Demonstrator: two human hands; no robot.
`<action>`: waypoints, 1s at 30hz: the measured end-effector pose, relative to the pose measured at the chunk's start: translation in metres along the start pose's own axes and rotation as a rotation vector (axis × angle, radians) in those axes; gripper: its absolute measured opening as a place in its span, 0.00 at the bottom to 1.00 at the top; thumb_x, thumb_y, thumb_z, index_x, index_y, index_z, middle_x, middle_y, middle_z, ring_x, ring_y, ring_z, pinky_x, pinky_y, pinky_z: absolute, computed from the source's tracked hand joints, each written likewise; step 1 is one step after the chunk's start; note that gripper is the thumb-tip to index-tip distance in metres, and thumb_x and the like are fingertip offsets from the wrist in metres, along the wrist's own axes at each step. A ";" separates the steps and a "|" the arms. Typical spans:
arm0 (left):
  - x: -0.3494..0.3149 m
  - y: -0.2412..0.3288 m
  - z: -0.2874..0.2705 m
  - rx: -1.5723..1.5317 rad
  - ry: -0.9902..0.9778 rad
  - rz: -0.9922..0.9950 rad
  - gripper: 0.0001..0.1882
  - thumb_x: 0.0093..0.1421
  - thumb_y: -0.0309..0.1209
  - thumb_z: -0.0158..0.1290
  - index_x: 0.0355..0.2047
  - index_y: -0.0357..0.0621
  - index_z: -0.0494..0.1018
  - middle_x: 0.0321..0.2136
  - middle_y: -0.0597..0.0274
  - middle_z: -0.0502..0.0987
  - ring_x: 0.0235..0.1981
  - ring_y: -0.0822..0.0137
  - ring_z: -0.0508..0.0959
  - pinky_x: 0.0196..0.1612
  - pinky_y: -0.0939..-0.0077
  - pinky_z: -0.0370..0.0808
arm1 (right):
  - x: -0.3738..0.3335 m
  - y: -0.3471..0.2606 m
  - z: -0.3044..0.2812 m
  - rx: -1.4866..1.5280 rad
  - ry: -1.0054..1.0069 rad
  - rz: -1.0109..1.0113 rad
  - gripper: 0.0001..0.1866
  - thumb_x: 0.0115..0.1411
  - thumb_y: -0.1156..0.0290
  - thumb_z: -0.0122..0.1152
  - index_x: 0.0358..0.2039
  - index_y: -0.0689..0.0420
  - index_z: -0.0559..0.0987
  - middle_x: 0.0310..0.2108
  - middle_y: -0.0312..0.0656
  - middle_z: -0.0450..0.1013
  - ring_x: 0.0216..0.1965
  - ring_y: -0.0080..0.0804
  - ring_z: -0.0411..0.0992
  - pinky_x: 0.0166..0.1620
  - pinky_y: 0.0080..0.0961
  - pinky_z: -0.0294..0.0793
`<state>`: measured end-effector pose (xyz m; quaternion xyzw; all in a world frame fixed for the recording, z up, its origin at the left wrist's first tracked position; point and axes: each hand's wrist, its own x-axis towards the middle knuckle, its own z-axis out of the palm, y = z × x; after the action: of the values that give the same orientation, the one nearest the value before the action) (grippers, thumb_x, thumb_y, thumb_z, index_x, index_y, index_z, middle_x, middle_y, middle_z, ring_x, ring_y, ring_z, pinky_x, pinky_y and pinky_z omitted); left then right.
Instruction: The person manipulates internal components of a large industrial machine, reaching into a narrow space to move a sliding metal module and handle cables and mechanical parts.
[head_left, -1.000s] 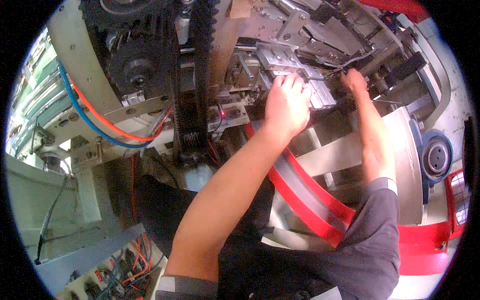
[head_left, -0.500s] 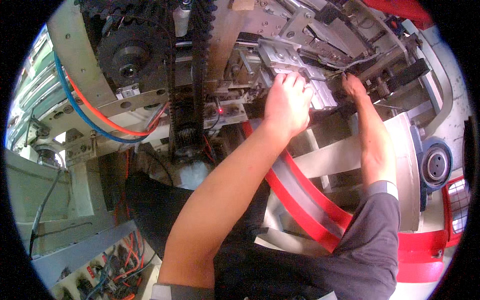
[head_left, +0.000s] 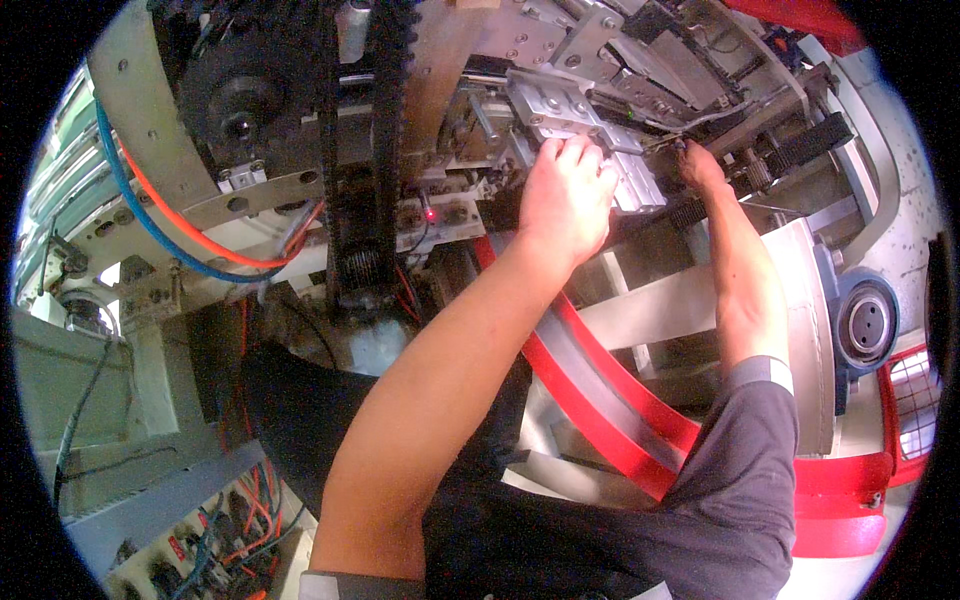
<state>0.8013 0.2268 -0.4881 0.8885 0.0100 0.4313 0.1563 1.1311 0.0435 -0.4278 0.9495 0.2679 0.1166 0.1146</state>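
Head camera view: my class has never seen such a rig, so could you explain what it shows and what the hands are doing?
A fisheye camera on a person's head looks down, bending straight edges near the rim. There is no robot. The bare left hand appears to touch a silver metal block on a machine; the right hand reaches in farther right, and what it grips, if anything, is too small to tell. Left of them are a black toothed wheel, a blue hose and an orange hose.

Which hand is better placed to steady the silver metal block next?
Probably the left hand: it appears to rest on the metal block, while the right hand is farther right.
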 end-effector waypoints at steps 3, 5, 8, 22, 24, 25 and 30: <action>-0.001 -0.002 -0.001 -0.004 -0.019 -0.008 0.23 0.39 0.39 0.63 0.36 0.45 0.74 0.43 0.56 0.74 0.51 0.58 0.69 0.54 0.62 0.63 | -0.004 -0.008 -0.003 0.044 0.016 -0.024 0.19 0.63 0.63 0.39 0.45 0.63 0.71 0.42 0.61 0.72 0.45 0.59 0.70 0.47 0.47 0.68; -0.001 -0.003 -0.002 -0.008 -0.028 -0.015 0.23 0.39 0.40 0.63 0.36 0.45 0.74 0.43 0.56 0.74 0.51 0.58 0.69 0.54 0.62 0.63 | -0.006 -0.013 -0.006 0.018 0.024 -0.001 0.20 0.64 0.61 0.39 0.44 0.63 0.72 0.42 0.61 0.72 0.45 0.59 0.69 0.47 0.48 0.68; 0.000 0.000 -0.001 -0.014 -0.036 -0.017 0.23 0.39 0.40 0.63 0.36 0.45 0.74 0.43 0.56 0.74 0.51 0.58 0.69 0.54 0.62 0.63 | -0.008 -0.009 -0.006 -0.019 0.048 -0.001 0.21 0.64 0.57 0.39 0.44 0.62 0.72 0.42 0.61 0.72 0.46 0.59 0.69 0.47 0.48 0.68; -0.002 -0.002 0.002 0.019 0.126 0.024 0.15 0.41 0.37 0.58 0.31 0.47 0.76 0.37 0.59 0.76 0.48 0.61 0.70 0.52 0.66 0.63 | 0.011 -0.011 -0.009 0.038 -0.073 0.017 0.22 0.60 0.60 0.45 0.43 0.67 0.73 0.42 0.63 0.71 0.45 0.58 0.70 0.45 0.44 0.69; 0.001 0.004 -0.001 0.014 0.007 0.011 0.20 0.41 0.39 0.59 0.35 0.44 0.75 0.41 0.57 0.75 0.50 0.59 0.70 0.54 0.63 0.63 | 0.014 0.002 -0.004 0.028 -0.080 -0.030 0.23 0.60 0.60 0.43 0.40 0.70 0.74 0.40 0.65 0.71 0.45 0.59 0.70 0.46 0.46 0.68; 0.002 0.007 -0.002 0.008 -0.052 0.006 0.23 0.40 0.40 0.59 0.37 0.43 0.74 0.43 0.56 0.74 0.51 0.58 0.70 0.55 0.61 0.64 | 0.017 0.010 -0.005 -0.058 -0.128 -0.074 0.23 0.60 0.60 0.43 0.40 0.70 0.73 0.40 0.65 0.71 0.45 0.59 0.70 0.47 0.46 0.68; -0.001 0.001 -0.005 0.039 -0.072 -0.013 0.22 0.40 0.40 0.59 0.36 0.44 0.74 0.42 0.56 0.74 0.51 0.59 0.70 0.54 0.62 0.64 | 0.006 -0.020 -0.003 0.061 0.024 0.007 0.23 0.62 0.59 0.39 0.38 0.69 0.73 0.39 0.65 0.71 0.45 0.60 0.69 0.47 0.48 0.68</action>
<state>0.7967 0.2272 -0.4862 0.9063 0.0188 0.3976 0.1420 1.1255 0.0631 -0.4299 0.9520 0.2694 0.1199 0.0819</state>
